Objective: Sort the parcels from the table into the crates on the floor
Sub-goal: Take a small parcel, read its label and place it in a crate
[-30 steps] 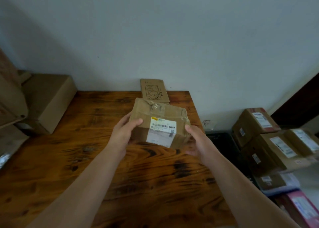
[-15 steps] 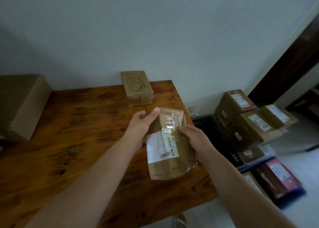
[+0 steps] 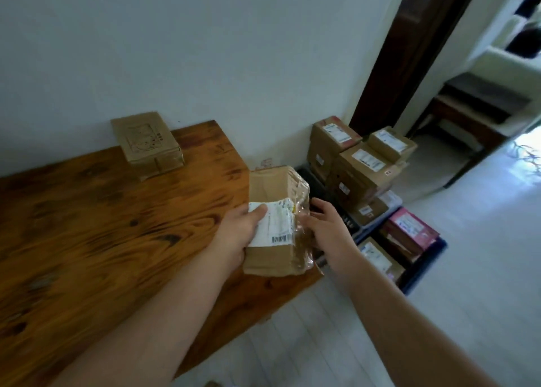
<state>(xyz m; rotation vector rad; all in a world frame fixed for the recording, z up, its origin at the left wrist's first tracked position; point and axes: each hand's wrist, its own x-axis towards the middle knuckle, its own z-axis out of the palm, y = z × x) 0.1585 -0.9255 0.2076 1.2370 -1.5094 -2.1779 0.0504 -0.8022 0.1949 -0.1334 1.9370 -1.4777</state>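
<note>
A brown cardboard parcel with a white label and clear tape is held on end over the right edge of the wooden table. My left hand grips its left side, thumb across the label. My right hand holds its right, taped side. A second small brown parcel lies at the table's back edge against the wall. On the floor to the right, dark crates hold stacked labelled cardboard parcels and a pink one.
A white wall stands behind the table. To the right of the crates a dark door frame opens onto a further room with a low dark table. Pale floor lies to the right and in front.
The parcel has been turned on end and carried right, from above the table's middle to its right edge. My view has swung right, so the crates and doorway show more.
</note>
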